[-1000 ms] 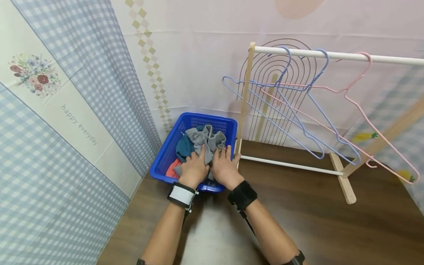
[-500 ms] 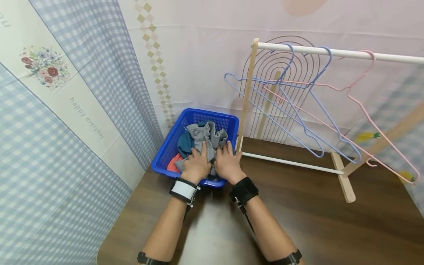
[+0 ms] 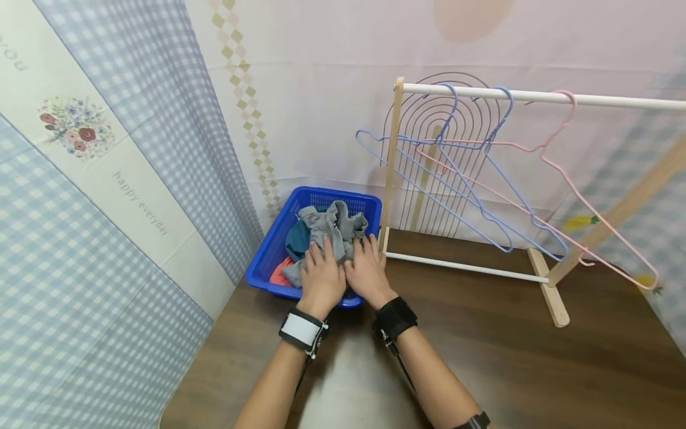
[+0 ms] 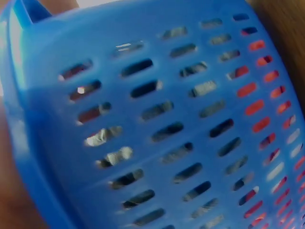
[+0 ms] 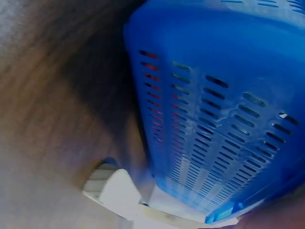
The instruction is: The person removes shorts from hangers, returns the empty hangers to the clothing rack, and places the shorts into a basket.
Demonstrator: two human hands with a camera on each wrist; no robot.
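Note:
A blue plastic basket (image 3: 259,268) stands on the table, full of crumpled clothes: a grey garment (image 3: 321,223) on top, a teal one (image 3: 298,239) at its left, a coral one (image 3: 280,274) at the front left. My left hand (image 3: 323,280) lies palm down on the grey garment, over the basket's near side, fingers extended. Close beside it, my right hand (image 3: 368,271) rests on the clothes near the right rim, fingers spread forward. Both wrist views show mostly the slotted basket wall (image 4: 119,105), (image 5: 228,62), with cloth showing through the slots.
Right of the basket stands a clothes rack with wooden posts (image 3: 393,155) and a white rail (image 3: 536,95). Two blue hangers (image 3: 498,125) and a pink hanger (image 3: 563,173) hang from it. A wire arch piece (image 3: 429,202) stands behind. Checked curtain (image 3: 80,286) borders the left side.
My left hand has shifted right over the clothes, its fingers closer together, and now lies right beside my right hand. The right hand stays at the basket's right side. The head view tilts slightly.

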